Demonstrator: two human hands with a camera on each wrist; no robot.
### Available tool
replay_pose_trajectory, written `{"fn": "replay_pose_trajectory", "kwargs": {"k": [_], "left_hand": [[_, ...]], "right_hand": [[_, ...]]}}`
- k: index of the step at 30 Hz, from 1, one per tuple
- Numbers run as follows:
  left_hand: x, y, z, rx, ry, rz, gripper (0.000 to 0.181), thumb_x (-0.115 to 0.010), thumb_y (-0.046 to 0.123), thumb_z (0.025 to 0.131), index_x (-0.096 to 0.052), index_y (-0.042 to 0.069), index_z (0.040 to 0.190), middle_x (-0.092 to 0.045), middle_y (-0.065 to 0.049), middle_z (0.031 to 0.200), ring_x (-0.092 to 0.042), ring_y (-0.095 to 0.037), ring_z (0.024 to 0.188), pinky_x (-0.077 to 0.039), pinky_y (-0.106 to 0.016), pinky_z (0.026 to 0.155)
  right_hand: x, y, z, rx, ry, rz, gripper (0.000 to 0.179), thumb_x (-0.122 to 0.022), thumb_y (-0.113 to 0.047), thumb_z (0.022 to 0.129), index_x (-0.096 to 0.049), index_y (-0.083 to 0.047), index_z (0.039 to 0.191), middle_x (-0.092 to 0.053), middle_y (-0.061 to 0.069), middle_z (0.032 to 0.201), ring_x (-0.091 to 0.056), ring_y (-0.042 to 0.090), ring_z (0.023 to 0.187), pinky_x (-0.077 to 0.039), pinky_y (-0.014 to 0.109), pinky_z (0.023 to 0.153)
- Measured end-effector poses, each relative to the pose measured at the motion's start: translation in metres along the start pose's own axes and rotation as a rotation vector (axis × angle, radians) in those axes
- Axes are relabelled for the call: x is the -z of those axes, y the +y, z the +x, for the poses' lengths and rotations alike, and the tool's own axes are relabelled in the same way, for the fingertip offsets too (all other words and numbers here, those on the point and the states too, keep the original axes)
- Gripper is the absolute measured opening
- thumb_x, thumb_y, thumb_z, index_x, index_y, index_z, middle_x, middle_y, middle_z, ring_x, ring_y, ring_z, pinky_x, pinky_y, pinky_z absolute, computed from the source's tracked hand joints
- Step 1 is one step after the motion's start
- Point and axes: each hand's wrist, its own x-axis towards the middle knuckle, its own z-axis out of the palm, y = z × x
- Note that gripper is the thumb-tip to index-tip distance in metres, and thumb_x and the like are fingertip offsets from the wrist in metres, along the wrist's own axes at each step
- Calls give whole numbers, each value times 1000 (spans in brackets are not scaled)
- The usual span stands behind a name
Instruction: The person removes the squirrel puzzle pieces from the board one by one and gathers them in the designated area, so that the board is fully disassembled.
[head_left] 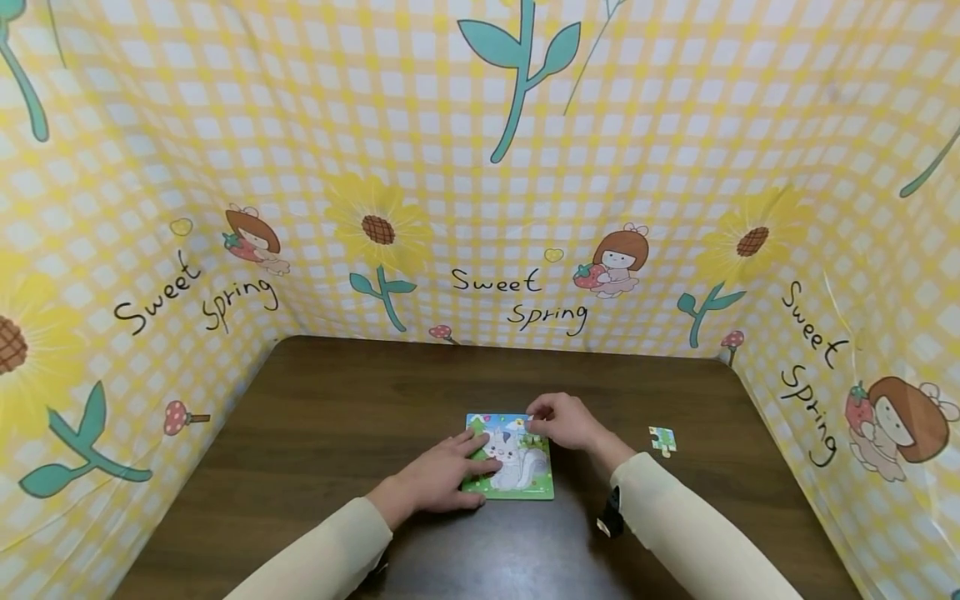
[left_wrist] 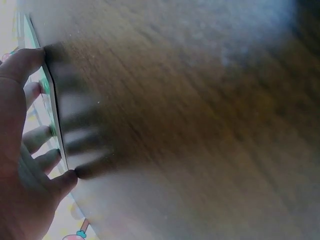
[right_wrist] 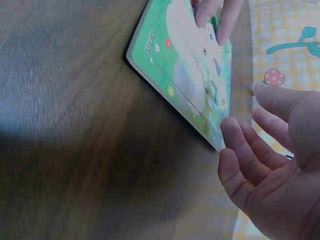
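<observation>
A square jigsaw puzzle (head_left: 517, 481) with a grey-white cartoon animal on a green and blue ground lies flat on the table. My left hand (head_left: 442, 473) rests on its left side with the fingers spread; in the left wrist view the thumb (left_wrist: 31, 61) is at the board's edge. At the far right corner, my right hand (head_left: 566, 421) touches the puzzle with loosely bent fingers. In the right wrist view the right thumb (right_wrist: 275, 102) stands apart from the fingertips (right_wrist: 230, 131), and no piece shows between them.
A loose puzzle piece (head_left: 662, 440) lies on the brown table (head_left: 360, 392) to the right of my right hand. Something small and pale (head_left: 603, 527) shows beside the black device (head_left: 613, 508) at my right wrist. Yellow checked cloth (head_left: 420, 125) walls the table's back and sides.
</observation>
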Motion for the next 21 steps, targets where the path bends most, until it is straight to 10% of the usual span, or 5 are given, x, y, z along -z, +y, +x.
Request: {"fn": "replay_pose_trajectory", "kwargs": {"k": [21], "left_hand": [[1, 2, 3, 29, -27, -18, 58, -61, 52, 100, -48, 37, 154, -29, -11, 168, -25, -39, 155, -35, -62, 116]], "right_hand": [[-17, -3, 11, -27, -20, -5, 20, -76, -18, 94, -75, -9, 112, -74, 2, 100, -67, 17, 92, -56, 39, 81]]}}
